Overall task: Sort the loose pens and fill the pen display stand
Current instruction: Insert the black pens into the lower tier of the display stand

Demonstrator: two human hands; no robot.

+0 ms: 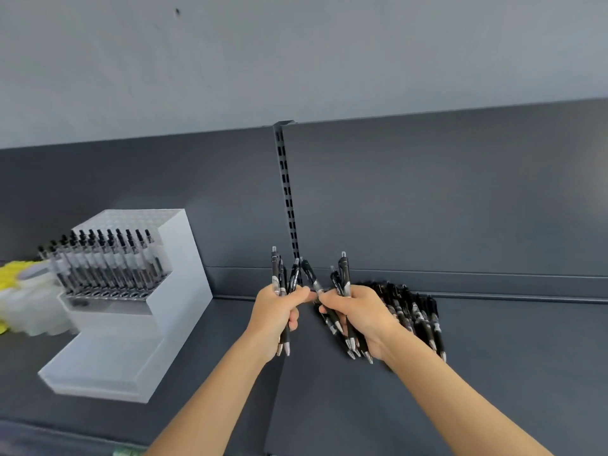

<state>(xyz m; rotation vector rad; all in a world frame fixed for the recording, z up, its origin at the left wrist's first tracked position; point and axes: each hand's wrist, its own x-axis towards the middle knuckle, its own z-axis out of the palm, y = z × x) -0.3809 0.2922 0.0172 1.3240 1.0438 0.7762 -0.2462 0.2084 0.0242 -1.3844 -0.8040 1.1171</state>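
Left hand [279, 312]: clenched round the left-hand bundle [275, 274], about four black click pens, buttons up, metal tips below the fist. Right hand [360, 314]: clenched round the right-hand bundle [343, 274], four or five like pens, tips fanned downward; exact count unclear. Single pen [309, 273]: tilted, between the two hands where their fingertips meet; which hand holds it cannot be told. Loose pile [418, 311]: many black pens, rubber grips and silver tips, on the shelf [214, 340] just behind the right hand, against the rear lip; too many to count. Shelf: dark grey, matt, flat; open surface before and right of the hands. Slotted upright [287, 192]: one, directly behind the hands. Pen display stand [177, 291]: one, frosted clear plastic, stepped, well apart to the left; stocked pens [108, 264] upright in rows, roughly ten to the front row; lower steps bare. Yellow item [10, 274]: blurred, at the left edge.
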